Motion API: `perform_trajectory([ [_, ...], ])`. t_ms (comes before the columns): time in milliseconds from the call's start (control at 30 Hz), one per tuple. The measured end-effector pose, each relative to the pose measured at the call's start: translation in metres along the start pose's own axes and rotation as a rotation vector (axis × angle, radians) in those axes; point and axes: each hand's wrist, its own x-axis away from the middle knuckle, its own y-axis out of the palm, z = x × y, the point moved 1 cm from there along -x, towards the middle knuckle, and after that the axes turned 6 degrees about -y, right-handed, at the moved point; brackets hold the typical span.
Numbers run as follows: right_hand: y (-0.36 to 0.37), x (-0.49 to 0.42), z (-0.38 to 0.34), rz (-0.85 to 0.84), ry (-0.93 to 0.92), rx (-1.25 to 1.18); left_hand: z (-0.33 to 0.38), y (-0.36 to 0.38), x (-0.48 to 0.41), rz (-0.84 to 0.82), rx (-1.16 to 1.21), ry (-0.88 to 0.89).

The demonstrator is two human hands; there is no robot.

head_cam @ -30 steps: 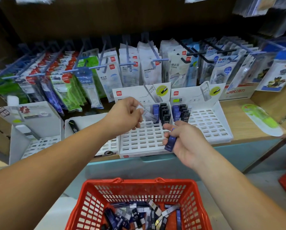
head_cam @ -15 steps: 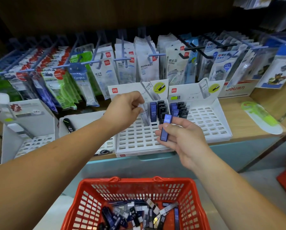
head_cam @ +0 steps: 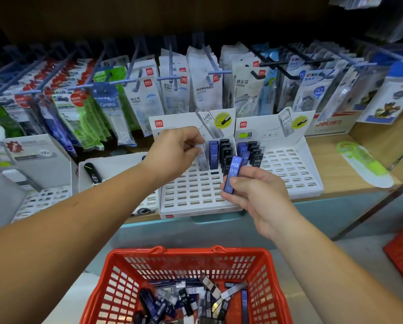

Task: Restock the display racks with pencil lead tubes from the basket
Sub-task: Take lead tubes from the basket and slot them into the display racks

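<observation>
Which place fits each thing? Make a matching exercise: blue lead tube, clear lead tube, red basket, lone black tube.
Things:
1 blue lead tube
2 clear lead tube
3 red basket
4 lone black tube

Places:
A below the shelf
B pinched by the left hand over the display rack
C lying in the white tray
D gripped by the right hand

Pairs: 1-D, 2-B, 3-A, 4-C.

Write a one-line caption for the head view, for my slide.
Left hand holds a clear lead tube upright in the white display rack; right hand holds a blue tube; red basket below.
</observation>
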Motion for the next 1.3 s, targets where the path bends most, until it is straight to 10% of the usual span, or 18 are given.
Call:
perform_trajectory([
  [600, 0.002, -0.003, 0.002, 0.004, -0.109, 0.217, 0.002, 0.002, 0.004, -0.072, -0.12, 0.009],
  [800, 0.028, 0.009, 0.005, -0.174, -0.172, 0.369, 0.005, -0.009, 0.053, -0.126, 0.38, -0.143],
  [1300, 0.079, 0.011, 0.03, -0.229, -0.295, 0.625, -0.045, -0.064, 0.092, 0.07, 0.531, -0.371],
])
